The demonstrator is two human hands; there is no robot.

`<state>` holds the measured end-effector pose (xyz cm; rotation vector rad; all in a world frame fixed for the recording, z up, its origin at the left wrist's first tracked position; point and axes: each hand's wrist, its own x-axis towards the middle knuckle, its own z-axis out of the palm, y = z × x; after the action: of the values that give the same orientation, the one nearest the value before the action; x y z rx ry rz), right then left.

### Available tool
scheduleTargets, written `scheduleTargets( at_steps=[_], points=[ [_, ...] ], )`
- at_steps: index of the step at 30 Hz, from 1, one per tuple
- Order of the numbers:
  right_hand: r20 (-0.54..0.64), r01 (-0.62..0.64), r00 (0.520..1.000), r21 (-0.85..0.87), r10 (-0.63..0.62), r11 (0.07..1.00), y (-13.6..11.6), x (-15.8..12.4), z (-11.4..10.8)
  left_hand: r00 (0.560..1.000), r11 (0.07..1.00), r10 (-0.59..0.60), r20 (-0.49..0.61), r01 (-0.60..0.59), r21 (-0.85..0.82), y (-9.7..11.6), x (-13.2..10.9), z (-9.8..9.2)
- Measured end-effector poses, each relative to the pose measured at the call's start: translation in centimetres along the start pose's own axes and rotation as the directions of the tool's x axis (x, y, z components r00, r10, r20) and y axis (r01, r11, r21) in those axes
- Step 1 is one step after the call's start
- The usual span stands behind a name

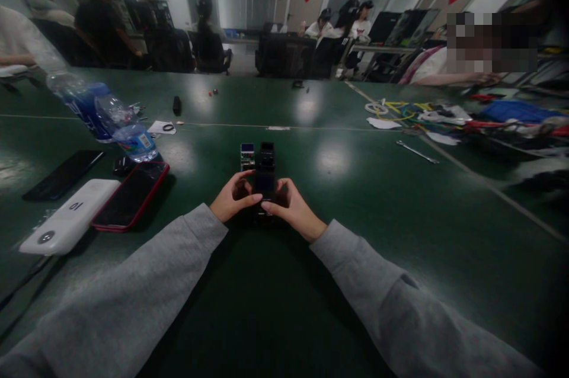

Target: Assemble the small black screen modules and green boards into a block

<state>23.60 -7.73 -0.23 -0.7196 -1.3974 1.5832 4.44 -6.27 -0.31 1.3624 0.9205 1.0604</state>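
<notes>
Both of my hands grip a small black device with a dark square screen, one at each side, low over the green table. The fingers of my left hand curl round its left edge, with the thumb on its lower front. My right hand takes the opposite edge in the same way, thumb near the other thumb. Just behind it is another black piece. Left of that stands a small circuit board with a little screen. The lower part of the held device is too dark to make out.
Left on the table are a white power bank with a cable, a red-edged phone, a dark phone and plastic bottles. Rightward lie a wrench and tangled cables. People sit beyond the table.
</notes>
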Motion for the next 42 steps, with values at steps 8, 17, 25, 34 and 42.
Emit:
scheduleTargets(
  at_steps=[8,17,25,34,42],
  points=[
    [-0.004,0.003,1.0,-0.053,-0.003,0.999,-0.2,0.0,0.1,0.999,0.999,0.037,0.018,-0.037,-0.002,0.0,-0.1,0.2],
    [0.019,0.007,1.0,-0.046,-0.007,0.999,-0.1,-0.1,0.2,0.999,0.996,0.054,0.008,-0.055,0.072,0.1,-0.3,0.5],
    [0.03,-0.005,1.0,-0.038,0.007,0.999,-0.3,0.0,0.3,0.997,0.993,0.044,-0.069,-0.036,0.114,-0.4,-0.4,0.8],
    [0.008,-0.047,0.999,-0.072,0.047,0.996,0.0,0.1,0.0,0.996,0.989,0.057,-0.062,-0.048,0.137,-0.4,-0.3,1.0],
    [0.002,-0.02,1.0,-0.134,0.02,0.991,0.1,-0.2,0.3,0.975,0.989,0.11,-0.192,-0.088,0.116,0.5,-0.4,1.3]
  ],
)
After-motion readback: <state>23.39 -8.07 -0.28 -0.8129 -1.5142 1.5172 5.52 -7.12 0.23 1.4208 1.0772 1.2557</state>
